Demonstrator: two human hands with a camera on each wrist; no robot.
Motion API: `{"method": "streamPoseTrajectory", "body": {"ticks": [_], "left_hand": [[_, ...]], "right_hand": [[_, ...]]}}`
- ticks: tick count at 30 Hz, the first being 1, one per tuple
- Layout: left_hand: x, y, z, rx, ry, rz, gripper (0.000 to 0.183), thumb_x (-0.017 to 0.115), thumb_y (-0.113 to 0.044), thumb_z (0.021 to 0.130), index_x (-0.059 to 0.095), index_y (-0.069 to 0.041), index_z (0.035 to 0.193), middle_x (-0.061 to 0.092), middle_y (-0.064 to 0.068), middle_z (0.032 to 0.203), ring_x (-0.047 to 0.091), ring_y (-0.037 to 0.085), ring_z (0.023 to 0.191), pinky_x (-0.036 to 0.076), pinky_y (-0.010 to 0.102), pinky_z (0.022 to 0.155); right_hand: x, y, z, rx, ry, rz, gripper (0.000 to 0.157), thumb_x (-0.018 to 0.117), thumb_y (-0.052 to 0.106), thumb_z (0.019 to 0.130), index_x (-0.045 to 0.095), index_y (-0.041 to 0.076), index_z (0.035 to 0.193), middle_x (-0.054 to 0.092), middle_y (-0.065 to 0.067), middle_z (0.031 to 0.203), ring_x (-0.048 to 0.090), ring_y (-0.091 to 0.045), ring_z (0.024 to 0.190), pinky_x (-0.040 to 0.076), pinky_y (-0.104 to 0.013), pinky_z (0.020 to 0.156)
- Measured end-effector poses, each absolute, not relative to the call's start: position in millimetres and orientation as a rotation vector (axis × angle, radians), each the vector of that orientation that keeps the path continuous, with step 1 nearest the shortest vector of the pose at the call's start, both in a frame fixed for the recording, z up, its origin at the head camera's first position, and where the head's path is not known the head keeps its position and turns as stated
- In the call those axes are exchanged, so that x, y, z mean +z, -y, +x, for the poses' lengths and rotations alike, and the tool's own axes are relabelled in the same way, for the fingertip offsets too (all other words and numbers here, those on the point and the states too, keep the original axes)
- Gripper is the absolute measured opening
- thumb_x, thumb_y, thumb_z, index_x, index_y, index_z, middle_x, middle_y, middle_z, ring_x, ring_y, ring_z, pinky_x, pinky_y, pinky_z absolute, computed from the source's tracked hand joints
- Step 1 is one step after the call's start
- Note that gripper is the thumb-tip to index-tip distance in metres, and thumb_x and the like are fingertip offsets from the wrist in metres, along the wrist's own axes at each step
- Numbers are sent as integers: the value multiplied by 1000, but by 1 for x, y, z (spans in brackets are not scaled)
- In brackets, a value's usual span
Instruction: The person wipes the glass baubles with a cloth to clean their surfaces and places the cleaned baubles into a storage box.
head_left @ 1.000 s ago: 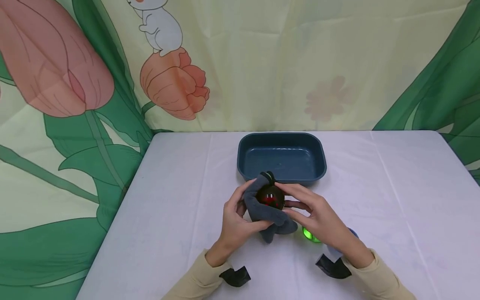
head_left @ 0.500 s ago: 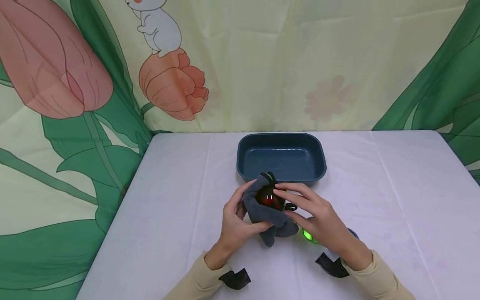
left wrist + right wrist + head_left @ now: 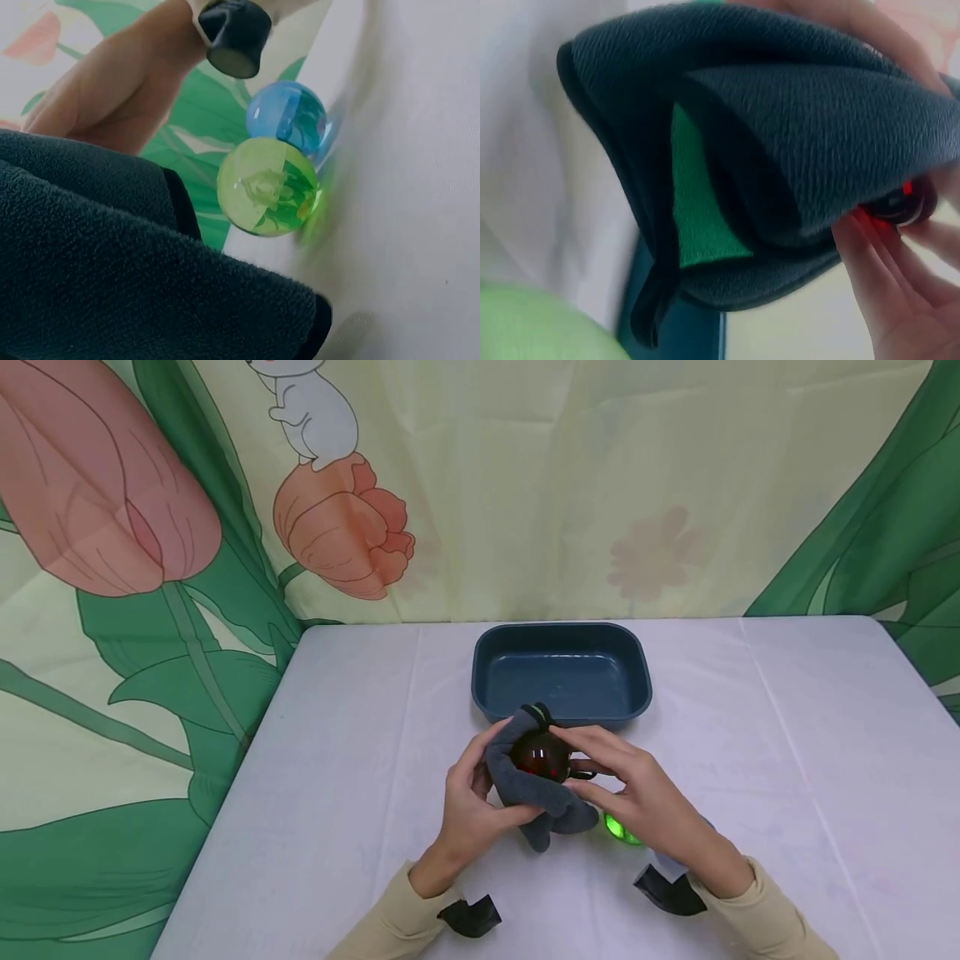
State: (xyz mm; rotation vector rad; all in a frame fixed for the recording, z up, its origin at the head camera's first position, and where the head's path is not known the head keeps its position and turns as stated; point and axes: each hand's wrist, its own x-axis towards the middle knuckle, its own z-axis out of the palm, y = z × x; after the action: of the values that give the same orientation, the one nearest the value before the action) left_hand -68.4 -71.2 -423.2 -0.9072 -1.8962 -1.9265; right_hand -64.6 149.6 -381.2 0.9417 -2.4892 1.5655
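Note:
A dark grey cloth (image 3: pixel 521 785) is bunched around a dark red see-through ball (image 3: pixel 542 755), held up in front of the basin. My left hand (image 3: pixel 480 818) grips the cloth from the left, thumb across its lower fold. From the other side my right hand (image 3: pixel 645 785) holds the ball with thumb and fingers at its right edge. In the right wrist view the cloth (image 3: pixel 855 142) shows a green inner face (image 3: pixel 697 202), a black hem and a hanging loop (image 3: pixel 649 311); it hides most of the ball.
A dark blue basin (image 3: pixel 562 681) stands at the back of the white-covered table (image 3: pixel 360 735). A green see-through ball (image 3: pixel 266 187) and a blue one (image 3: pixel 285 116) lie by the right forearm. Behind the table hangs a flower-patterned curtain (image 3: pixel 525 485).
My right fingers shift on the ball, spreading half a second ago and closing in again now. A black loop has come into view beside the ball. My left hand stays in place.

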Motion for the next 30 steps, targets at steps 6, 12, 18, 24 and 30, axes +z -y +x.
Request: {"method": "streamPoseTrajectory", "body": {"ticks": [6, 12, 18, 24, 30], "left_hand": [[-423, 71, -70, -1941, 1881, -898, 86, 79, 17, 66, 42, 7, 142, 55, 30, 131, 62, 20, 119, 51, 35, 102], [-423, 70, -70, -1960, 1865, -906, 82, 79, 13, 69, 42, 7, 143, 55, 31, 130, 62, 20, 118, 53, 33, 100], [-424, 68, -70, -1983, 1856, -919, 77, 82, -1, 78, 42, 7, 143, 53, 31, 133, 61, 20, 119, 53, 34, 100], [-425, 68, -68, -1935, 1892, -910, 79, 84, -12, 80, 42, 6, 144, 54, 29, 134, 61, 21, 120, 52, 35, 100], [-425, 69, -68, -1857, 1900, -913, 81, 87, -4, 74, 43, 7, 141, 58, 29, 130, 63, 24, 118, 53, 37, 98]], "right_hand": [[-372, -155, -64, 1435, 2377, 1038, 63, 80, 7, 82, 56, 8, 140, 54, -7, 140, 58, -11, 121, 53, -22, 96], [-374, -154, -68, 1284, 2201, 1189, 47, 61, 36, 96, 63, 5, 132, 57, -12, 137, 53, -15, 128, 47, -15, 99], [-381, -151, -67, 1302, 2254, 1134, 48, 57, 40, 97, 63, 7, 132, 57, -11, 137, 52, -13, 128, 46, -14, 101], [-383, -150, -65, 1467, 2326, 1030, 47, 70, 22, 92, 61, 7, 135, 60, -11, 134, 58, -9, 122, 53, -19, 94], [-383, -147, -65, 1765, 2375, 894, 57, 75, -7, 82, 59, 4, 136, 61, -15, 132, 61, -4, 115, 58, -27, 85]]}}
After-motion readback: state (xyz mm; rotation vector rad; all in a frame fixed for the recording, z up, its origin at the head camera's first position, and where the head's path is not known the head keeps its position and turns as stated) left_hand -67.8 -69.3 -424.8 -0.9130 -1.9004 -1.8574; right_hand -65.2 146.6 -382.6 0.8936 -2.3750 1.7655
